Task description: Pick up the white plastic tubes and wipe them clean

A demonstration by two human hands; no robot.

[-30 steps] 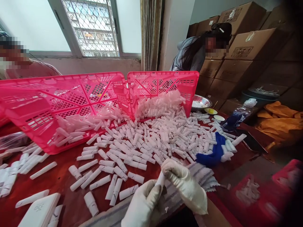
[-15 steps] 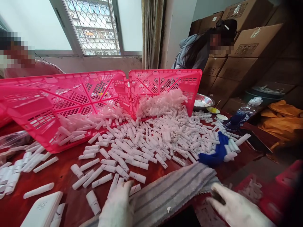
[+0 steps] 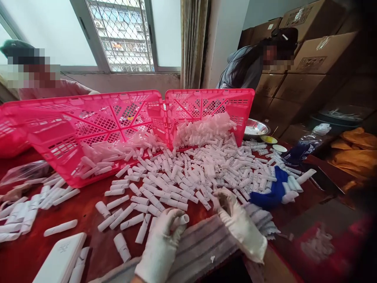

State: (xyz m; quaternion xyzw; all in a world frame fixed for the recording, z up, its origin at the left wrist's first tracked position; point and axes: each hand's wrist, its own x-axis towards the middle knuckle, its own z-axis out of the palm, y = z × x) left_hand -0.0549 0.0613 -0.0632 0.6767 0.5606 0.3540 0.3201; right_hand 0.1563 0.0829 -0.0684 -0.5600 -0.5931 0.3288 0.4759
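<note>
Both my hands wear white gloves. My left hand [image 3: 159, 243] is closed round a short white tube [image 3: 184, 219], whose open end sticks out past the fingers toward the right. Over the far edge of the grey striped towel [image 3: 203, 245], my right hand [image 3: 240, 224] reaches to the near side of the pile of white tubes [image 3: 188, 173]. Its thumb and fingers are curved and apart, with nothing visible between them. Many tubes in the pile carry small dark marks. A blue cloth [image 3: 269, 188] lies to the right of my right hand.
Two pink crates [image 3: 118, 118] lie tipped with tubes spilling out. A white power bank [image 3: 60, 259] sits at lower left. Toward the right are a metal bowl [image 3: 257, 128], a bottle of dark blue liquid [image 3: 304, 145] and stacked cartons [image 3: 309, 84]. Two people are across the table.
My left hand has lifted slightly and now holds a white tube. My right hand has moved left and forward from the lower right to the pile's edge. The view has shifted a little.
</note>
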